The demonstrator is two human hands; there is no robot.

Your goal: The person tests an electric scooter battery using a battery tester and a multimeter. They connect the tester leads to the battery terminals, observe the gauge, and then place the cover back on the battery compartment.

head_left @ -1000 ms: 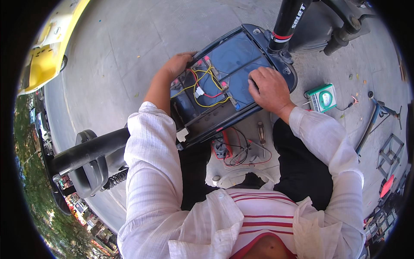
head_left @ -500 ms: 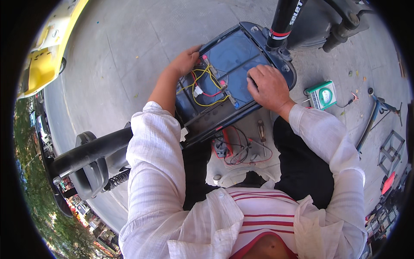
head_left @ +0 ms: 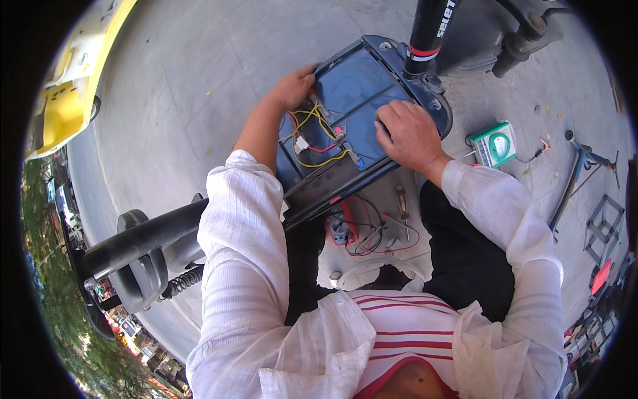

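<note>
An electric scooter's open battery compartment (head_left: 345,189) lies across in front of me, with blue batteries (head_left: 352,80) set in it. My left hand (head_left: 296,88) is bent over the compartment's far left rim, beside the terminals; its fingertips are partly hidden. My right hand (head_left: 409,136) rests on the right-hand battery with fingers curled in, and whatever lies under them is hidden. Between the hands, yellow wires (head_left: 312,165) and a red wire run to the terminals. A white plug connector (head_left: 302,143) hangs on them, near a pink-red terminal cap (head_left: 339,131).
A red multimeter (head_left: 341,229) with tangled leads and a screwdriver (head_left: 402,202) lie between my knees. The scooter's black steering column (head_left: 425,40) rises at the far right. A green-and-white charger (head_left: 493,145) and a metal frame (head_left: 603,228) are on the ground to the right.
The compartment and steering column appear slightly further left in view. Both hands keep nearly the same places on it, the right one shifted a little left.
</note>
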